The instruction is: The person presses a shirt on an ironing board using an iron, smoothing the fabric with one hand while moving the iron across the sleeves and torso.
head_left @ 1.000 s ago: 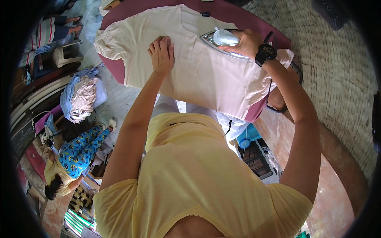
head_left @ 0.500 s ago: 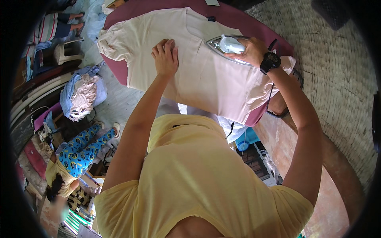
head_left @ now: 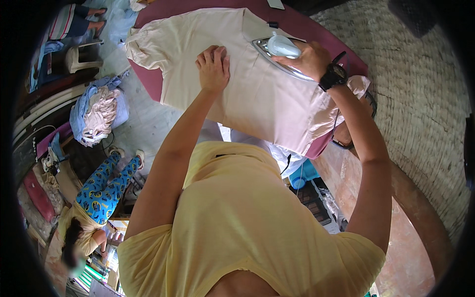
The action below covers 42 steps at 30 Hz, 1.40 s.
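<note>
A pale cream-pink shirt (head_left: 193, 89) lies spread over a maroon-covered ironing board (head_left: 302, 20), its gathered sleeve at the left end. My right hand (head_left: 311, 62), with a black watch at the wrist, is wrapped round the handle of a clothes iron (head_left: 284, 47). The iron has a light blue and white body and a shiny metal soleplate, which lies on the shirt near its neckline, tip to the left. My left hand (head_left: 213, 69) rests on the shirt left of the iron, fingers slightly bent and a little apart. What lies beneath its palm is hidden.
Crumpled clothes (head_left: 101, 114) are heaped at the left, near a plastic chair (head_left: 81, 58). Another person in blue patterned trousers (head_left: 104, 190) is at the lower left. A woven mat surface (head_left: 405, 94) spans the right. A dark cord (head_left: 338, 116) hangs by my right forearm.
The iron has slid left and slightly away over the shirt with my right hand on it. My left hand stays on the fabric. The whole view has shifted a little.
</note>
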Available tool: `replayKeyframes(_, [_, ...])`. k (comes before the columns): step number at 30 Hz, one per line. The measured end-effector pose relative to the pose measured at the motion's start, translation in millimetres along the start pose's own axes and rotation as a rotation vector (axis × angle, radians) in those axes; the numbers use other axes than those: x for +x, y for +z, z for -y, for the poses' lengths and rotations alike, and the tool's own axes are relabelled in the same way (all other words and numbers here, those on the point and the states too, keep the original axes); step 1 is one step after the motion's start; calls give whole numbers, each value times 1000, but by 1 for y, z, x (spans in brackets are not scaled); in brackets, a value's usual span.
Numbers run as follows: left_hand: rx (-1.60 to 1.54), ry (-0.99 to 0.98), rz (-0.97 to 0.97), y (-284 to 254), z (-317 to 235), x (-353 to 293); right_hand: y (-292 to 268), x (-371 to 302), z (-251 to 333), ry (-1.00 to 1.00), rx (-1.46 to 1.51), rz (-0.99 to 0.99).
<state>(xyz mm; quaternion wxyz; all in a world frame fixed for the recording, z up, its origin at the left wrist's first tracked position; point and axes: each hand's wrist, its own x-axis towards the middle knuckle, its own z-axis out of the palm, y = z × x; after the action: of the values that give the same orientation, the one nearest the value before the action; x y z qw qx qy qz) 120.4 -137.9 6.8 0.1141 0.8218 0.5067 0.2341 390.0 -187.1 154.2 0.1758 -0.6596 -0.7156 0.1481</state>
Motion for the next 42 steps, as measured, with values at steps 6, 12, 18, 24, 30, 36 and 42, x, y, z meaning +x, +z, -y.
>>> replayKeyframes(6, [-9,-23,11,1,1,0,15,-5,-8,-28,-50,74])
replayKeyframes(12, [-20,-19,3,1,1,-1,27,-1,-7,16,0,79])
replayKeyframes(18, [1,6,-9,1,4,-2,31,10,-1,87,37,129])
replayKeyframes(24, [-4,1,-14,-1,2,1,30,19,8,99,39,141])
replayKeyframes(30, [0,-4,4,-1,1,1,33,14,-1,134,40,167])
replayKeyframes(36, [-8,-15,32,-2,2,-3,44,15,5,156,29,160])
replayKeyframes(42, [-96,10,-78,0,-2,3,34,17,33,316,-82,181])
